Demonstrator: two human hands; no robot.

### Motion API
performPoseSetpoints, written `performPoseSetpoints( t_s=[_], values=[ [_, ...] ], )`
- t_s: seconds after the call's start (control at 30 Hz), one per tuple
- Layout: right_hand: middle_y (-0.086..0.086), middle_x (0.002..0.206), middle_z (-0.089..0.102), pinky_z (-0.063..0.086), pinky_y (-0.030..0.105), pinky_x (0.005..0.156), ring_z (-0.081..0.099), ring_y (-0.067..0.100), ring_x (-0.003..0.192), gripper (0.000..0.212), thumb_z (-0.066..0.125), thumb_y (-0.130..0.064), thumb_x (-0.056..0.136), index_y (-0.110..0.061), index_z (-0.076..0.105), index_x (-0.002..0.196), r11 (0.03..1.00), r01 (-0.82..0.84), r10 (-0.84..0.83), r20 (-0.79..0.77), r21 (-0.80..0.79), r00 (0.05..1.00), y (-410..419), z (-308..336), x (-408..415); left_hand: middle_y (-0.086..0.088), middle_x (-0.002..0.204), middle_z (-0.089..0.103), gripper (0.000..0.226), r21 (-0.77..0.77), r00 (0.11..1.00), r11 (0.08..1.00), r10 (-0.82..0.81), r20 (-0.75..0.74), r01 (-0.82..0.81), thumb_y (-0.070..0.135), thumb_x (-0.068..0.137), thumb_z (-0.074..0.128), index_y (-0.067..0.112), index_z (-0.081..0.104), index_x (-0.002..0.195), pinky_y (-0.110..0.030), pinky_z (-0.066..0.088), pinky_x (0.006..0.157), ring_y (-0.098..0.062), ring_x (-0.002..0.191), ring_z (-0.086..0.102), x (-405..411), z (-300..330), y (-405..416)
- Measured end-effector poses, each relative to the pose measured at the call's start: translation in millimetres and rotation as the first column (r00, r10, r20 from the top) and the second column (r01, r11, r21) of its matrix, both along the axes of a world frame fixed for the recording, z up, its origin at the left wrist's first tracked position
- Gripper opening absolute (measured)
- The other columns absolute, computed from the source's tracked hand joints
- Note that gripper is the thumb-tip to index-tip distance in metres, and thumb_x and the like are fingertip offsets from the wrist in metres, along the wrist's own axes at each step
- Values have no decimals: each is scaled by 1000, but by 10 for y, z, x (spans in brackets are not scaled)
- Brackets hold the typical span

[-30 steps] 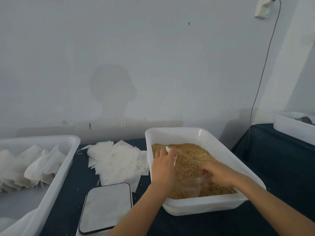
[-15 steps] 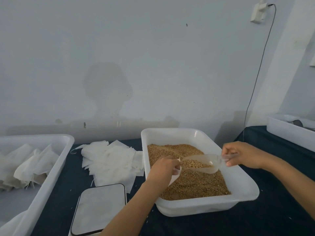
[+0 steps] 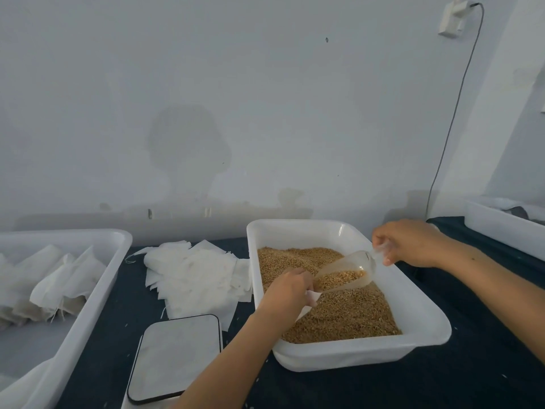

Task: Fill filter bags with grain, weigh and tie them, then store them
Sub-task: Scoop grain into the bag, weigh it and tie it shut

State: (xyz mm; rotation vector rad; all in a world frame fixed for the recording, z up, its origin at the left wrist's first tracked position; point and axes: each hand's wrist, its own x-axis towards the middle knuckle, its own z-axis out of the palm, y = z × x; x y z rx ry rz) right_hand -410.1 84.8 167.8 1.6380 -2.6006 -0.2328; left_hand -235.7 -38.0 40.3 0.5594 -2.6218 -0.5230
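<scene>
Golden-brown grain (image 3: 339, 317) heaped in a white rectangular tub (image 3: 424, 326), centre right on the dark tabletop. Clear plastic scoop (image 3: 345, 274) tilted mouth-down to the left over the tub, partly filled with grain, handle at upper right. White filter bag (image 3: 309, 298) at the scoop's mouth, mostly hidden. Loose pile of flat white filter bags (image 3: 191, 276) just left of the tub. Flat weighing scale (image 3: 177, 355) near, left of centre. Filled bags (image 3: 50, 287) in a left-hand white tub (image 3: 97, 308).

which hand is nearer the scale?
Left. The left hand is over the grain tray's near-left side, just right of the scale. The right hand holds the scoop at the tray's far right.
</scene>
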Motion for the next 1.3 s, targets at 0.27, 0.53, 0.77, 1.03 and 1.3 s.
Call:
performPoseSetpoints(
  t_s=[0.27, 0.53, 0.77, 1.03, 1.3],
  values=[
    [-16, 70, 47, 21, 27, 74, 49, 11, 81, 20, 65, -21, 85, -30, 48, 83, 993, -115, 106, -230, -28, 967, -117, 84, 80, -11, 115, 56, 25, 25, 1000, 1000, 4, 11, -5, 18, 88, 62, 1, 57, 105, -17, 25, 75, -21, 109, 45, 3, 4, 8],
    [-15, 69, 48, 29, 28, 77, 49, 9, 75, 22, 65, -21, 84, -31, 45, 80, 992, -122, 106, -280, -40, 954, -108, 86, 84, -7, 113, 55, 23, -3, 999, 999, 43, -4, -43, 19, 90, 60, 4, 54, 106, -18, 30, 81, -15, 99, 43, -26, -76, -31],
    [-3, 87, 48, 32, 20, 56, 47, 13, 77, 12, 54, -21, 94, -17, 44, 92, 992, 121, -123, 90, 24, 988, -95, -327, 47, 1, 86, 46, 14, 174, 980, 975, 161, -119, -139, 11, 95, 51, 14, 41, 88, -18, 29, 58, -11, 74, 38, -16, -100, -91],
    [15, 147, 31, 33, 41, 109, 33, 32, 133, 43, 43, -12, 96, -6, 37, 138, 964, 264, -265, 168, 30, 949, -376, -1292, 229, -2, 77, 42, 17, 369, 963, 924, 182, -199, -98, 8, 97, 45, 12, 36, 82, -26, 29, 61, -14, 70, 34, 55, -26, -75],
    [-4, 142, 37, 38, 39, 106, 35, 16, 131, 48, 59, -30, 89, -28, 39, 133, 981, 52, 51, 505, -186, 862, -389, -1267, 302, 3, 77, 46, 25, 470, 942, 881, 198, -270, -50, 11, 95, 49, 20, 37, 75, -22, 34, 62, -8, 68, 39, 101, 22, -81]
  ],
)
